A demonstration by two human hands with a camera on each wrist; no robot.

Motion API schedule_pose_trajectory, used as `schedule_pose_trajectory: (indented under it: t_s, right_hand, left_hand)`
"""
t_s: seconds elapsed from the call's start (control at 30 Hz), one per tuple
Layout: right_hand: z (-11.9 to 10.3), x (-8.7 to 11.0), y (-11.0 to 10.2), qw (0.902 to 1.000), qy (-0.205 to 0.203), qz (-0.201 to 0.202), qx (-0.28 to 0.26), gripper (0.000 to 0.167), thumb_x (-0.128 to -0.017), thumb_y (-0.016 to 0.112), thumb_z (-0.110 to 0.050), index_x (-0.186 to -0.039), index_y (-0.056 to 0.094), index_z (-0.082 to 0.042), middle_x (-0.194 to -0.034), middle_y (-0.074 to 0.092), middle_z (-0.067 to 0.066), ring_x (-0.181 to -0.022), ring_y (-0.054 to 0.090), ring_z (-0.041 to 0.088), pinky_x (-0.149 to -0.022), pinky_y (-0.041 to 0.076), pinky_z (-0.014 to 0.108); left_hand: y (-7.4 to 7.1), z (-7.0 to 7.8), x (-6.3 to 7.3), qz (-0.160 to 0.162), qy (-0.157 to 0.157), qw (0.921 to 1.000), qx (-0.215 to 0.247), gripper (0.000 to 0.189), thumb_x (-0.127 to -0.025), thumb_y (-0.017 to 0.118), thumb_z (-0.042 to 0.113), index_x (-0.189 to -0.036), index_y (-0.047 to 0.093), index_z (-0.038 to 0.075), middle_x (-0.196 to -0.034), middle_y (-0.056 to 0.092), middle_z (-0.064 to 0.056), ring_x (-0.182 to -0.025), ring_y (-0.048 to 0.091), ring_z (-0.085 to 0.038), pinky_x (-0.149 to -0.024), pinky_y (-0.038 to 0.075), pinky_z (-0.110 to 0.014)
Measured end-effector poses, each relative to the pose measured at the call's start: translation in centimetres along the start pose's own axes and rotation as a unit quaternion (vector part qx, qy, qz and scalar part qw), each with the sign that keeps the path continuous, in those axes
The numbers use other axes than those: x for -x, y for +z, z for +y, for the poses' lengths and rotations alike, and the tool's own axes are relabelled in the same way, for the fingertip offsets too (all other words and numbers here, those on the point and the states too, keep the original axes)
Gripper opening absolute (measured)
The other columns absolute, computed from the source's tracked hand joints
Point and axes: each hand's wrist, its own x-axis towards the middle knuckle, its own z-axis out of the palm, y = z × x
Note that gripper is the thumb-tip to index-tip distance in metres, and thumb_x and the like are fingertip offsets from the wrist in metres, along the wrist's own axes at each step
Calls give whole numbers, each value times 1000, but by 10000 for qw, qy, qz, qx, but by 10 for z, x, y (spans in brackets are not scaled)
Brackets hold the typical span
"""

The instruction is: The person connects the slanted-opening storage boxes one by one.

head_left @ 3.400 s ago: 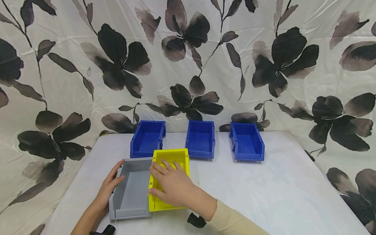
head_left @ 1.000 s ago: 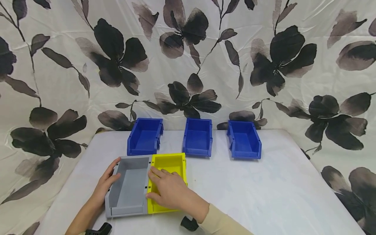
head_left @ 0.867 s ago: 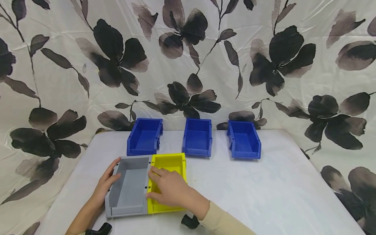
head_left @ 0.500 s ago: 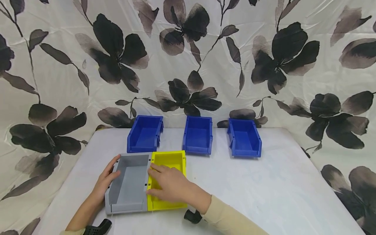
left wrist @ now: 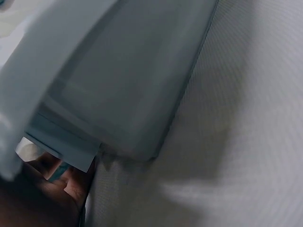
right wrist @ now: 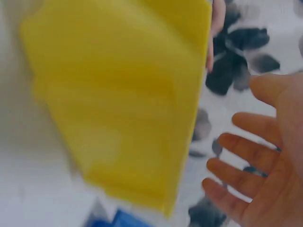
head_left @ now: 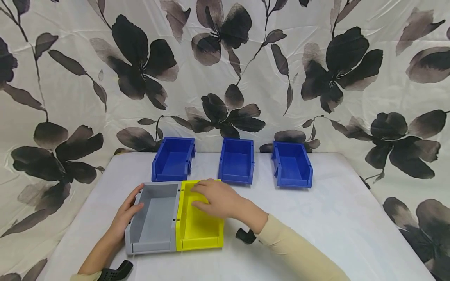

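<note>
A grey storage bin [head_left: 158, 222] lies on the white table, its right wall flush against a smaller yellow storage bin [head_left: 198, 232]. My left hand [head_left: 123, 216] grips the grey bin's left wall, thumb over the rim and fingers outside; the left wrist view shows some of its fingers under the grey bin's [left wrist: 128, 90] lip. My right hand [head_left: 221, 199] hovers over the back right of the yellow bin. In the right wrist view, its fingers [right wrist: 236, 182] are spread beside the yellow bin [right wrist: 118, 118] and hold nothing.
Three blue bins stand in a row behind: a left one [head_left: 173, 162], a middle one [head_left: 236, 162] and a right one [head_left: 293, 166]. A floral cloth [head_left: 225, 70] hangs at the table's back edge. Black wrist devices [head_left: 117, 271] are on both wrists.
The yellow bin, earlier overlapping the grey bin's edge, now lies level beside it. My right hand has lifted off their shared edge and moved back and right. My left hand stays put.
</note>
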Motion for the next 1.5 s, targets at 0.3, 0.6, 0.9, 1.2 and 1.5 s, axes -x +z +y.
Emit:
schedule_pose_trajectory:
  t_s: [0.3,0.6,0.9,1.2,1.5]
  right_hand:
    - [63,9,-49,9949,312,707,-650,34,-98,59,-30,-126,64,-11,-119,66,3,-107,61,17,-91,50,32]
    - [132,28,-82,9830,1138,1072,-960,33,-98,58,-26,-125,64,-8,-119,66,7,-102,62,20,-85,51,38]
    - [193,57,-107,9628,1728,1774,-1085,29,-99,58,-20,-119,66,-2,-110,68,13,-96,64,27,-81,52,44]
    - [244,93,-102,9371,2177,2577,-899,25,-97,57,-14,-111,68,4,-105,69,19,-97,63,34,-85,49,50]
    - [271,116,-81,8914,2737,3506,-872,24,-96,56,-9,-109,67,7,-98,67,23,-88,61,34,-76,48,44]
  left_hand:
    - [1,3,-3,47,78,9999,-58,61,-103,44,19,-157,15,17,-162,-2,-13,-144,-12,-40,-107,-8,-66]
    - [2,4,-3,53,87,9999,-89,61,-103,44,20,-157,15,17,-162,-1,-14,-144,-12,-39,-107,-8,-66]
    - [4,1,-4,41,131,9999,0,61,-103,44,19,-157,16,17,-162,-1,-14,-143,-12,-42,-107,-7,-68]
    - [6,1,-5,20,58,10000,-21,61,-103,45,20,-157,17,17,-162,0,-13,-144,-10,-42,-108,-5,-66]
    - [2,2,2,47,-8,10000,34,61,-103,44,20,-157,16,19,-161,-3,-15,-143,-12,-43,-106,-7,-69]
